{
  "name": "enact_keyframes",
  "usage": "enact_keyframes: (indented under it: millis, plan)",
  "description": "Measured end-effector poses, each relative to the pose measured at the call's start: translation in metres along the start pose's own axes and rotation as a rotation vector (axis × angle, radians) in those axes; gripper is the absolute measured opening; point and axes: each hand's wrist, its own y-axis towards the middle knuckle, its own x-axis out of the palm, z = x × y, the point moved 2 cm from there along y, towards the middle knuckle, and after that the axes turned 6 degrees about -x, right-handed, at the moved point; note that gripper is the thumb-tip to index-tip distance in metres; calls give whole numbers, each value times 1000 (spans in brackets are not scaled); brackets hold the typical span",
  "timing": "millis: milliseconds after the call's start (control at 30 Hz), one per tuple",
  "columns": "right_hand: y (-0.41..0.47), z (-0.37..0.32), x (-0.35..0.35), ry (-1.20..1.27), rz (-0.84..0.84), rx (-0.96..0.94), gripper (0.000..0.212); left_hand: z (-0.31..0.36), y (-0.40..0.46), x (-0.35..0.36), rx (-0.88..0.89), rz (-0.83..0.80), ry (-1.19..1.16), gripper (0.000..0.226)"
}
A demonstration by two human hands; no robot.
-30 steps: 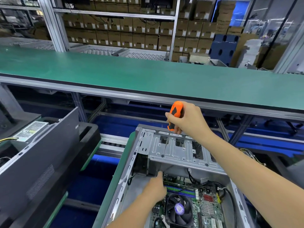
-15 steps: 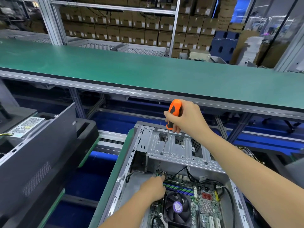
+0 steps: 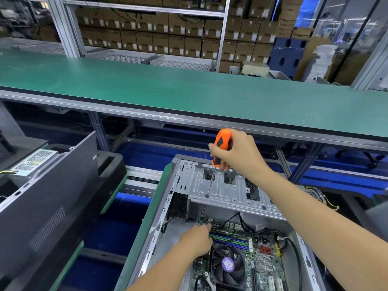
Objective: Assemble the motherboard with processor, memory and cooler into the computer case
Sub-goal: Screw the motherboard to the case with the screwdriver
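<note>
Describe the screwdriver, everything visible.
The screwdriver has an orange handle with black grip insets and a thin bare-metal shaft. The right hand wraps the handle from the right, holding it near upright, slightly tilted. The shaft runs down through a hole in the grey metal drive bay and reappears below, ending at the motherboard's far left corner, where the left hand's fingertips sit. The tip itself is hidden.

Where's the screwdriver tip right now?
Head view, centre: the screwdriver, held in the right hand, runs down through the drive cage toward the motherboard corner, beside the left hand.
</note>
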Motion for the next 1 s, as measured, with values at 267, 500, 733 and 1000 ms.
enact_keyframes:
  millis: [267, 500, 733, 1000]
  plan:
    - [0, 1, 0, 12, -1, 0, 21, 0, 1, 0, 16, -6, 1, 55]
    - [0, 3, 1, 0, -11, -15, 22, -1, 2, 0, 24, -11, 17, 56]
    - [0, 6, 4, 2, 3, -14, 22, -1, 2, 1, 34, -3, 20, 56]
    - [-5, 1, 6, 31, 8, -13, 28, -5, -6, -26, 31, 226, -271, 40]
